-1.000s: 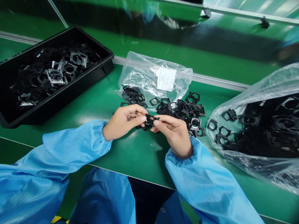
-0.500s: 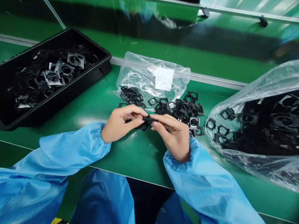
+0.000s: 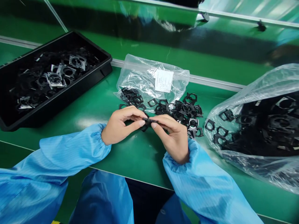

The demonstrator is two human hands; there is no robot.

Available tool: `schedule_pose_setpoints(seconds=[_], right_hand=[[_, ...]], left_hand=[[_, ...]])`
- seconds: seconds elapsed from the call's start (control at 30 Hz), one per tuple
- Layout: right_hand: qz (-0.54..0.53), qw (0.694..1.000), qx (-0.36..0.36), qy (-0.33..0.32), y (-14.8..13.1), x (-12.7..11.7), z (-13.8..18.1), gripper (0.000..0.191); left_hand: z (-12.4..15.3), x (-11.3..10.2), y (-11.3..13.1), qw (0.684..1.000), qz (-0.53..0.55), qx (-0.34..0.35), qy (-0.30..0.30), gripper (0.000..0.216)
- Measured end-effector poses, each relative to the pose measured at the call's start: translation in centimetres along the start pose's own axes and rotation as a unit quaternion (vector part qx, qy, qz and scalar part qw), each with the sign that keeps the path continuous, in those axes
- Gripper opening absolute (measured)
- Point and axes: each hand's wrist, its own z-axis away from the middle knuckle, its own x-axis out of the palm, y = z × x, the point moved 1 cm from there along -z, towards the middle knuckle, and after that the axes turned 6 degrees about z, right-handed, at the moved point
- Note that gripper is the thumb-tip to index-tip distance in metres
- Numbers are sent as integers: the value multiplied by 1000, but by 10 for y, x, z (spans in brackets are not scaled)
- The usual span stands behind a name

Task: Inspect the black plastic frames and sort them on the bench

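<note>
Between my two hands is a small flat black plastic part (image 3: 149, 121), seen nearly edge-on. My left hand (image 3: 122, 124) pinches its left end between thumb and fingers. The right end is gripped the same way by my right hand (image 3: 174, 133). Fingertips cover much of the part, so its full outline is hidden. Just beyond my hands lies a loose pile of black ring-shaped frames (image 3: 184, 109) on the green table (image 3: 137, 158). More of these frames spill from a clear plastic bag (image 3: 137, 71) that bears a white label (image 3: 163, 80).
A black bin (image 3: 93, 73) at the left holds many black and silvery square frames. To the right, a large open clear bag (image 3: 224, 102) is full of black frames. A metal rail (image 3: 210, 82) and a glossy green panel (image 3: 144, 43) run along the back.
The black part has tilted slightly between my fingers, showing more of its face and detail. Both hands keep their pinch in nearly the same place.
</note>
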Motion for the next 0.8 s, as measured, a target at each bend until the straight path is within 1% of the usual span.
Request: schedule_pose_setpoints(seconds=[0.1,0.17,0.27,0.37,0.5,0.6,0.63,0.7,0.73,0.77,0.8], right_hand=[[-89,993,62,-34,1,2,0,19],[-123,988,86,-44,2,2,-2,22],[-140,983,106,-47,2,0,-4,24],[-146,981,114,-50,2,0,-6,22],[-153,980,103,-80,3,2,-4,22],[-143,980,92,-104,6,7,-2,25],[-132,982,85,-101,6,7,-1,27],[-90,990,62,-86,6,5,-1,29],[-61,995,41,-63,4,1,-3,29],[-23,999,12,-31,2,-5,-5,26],[26,999,-19,0,-1,-12,-8,22]], left_hand=[[-1,1,0,997,51,-56,-12,8],[-1,2,0,993,81,-85,-19,11],[-3,2,-1,987,108,-115,-21,18],[-3,0,-1,984,116,-129,-27,19],[-3,1,1,987,94,-124,-40,15],[-8,1,8,992,36,-113,-51,15],[-11,-2,13,993,5,-106,-48,16],[-19,-20,25,994,-82,-78,-8,18],[-23,-36,32,988,-140,-59,31,18],[-27,-56,39,974,-203,-33,91,19],[-32,-81,44,951,-268,-3,154,21]])
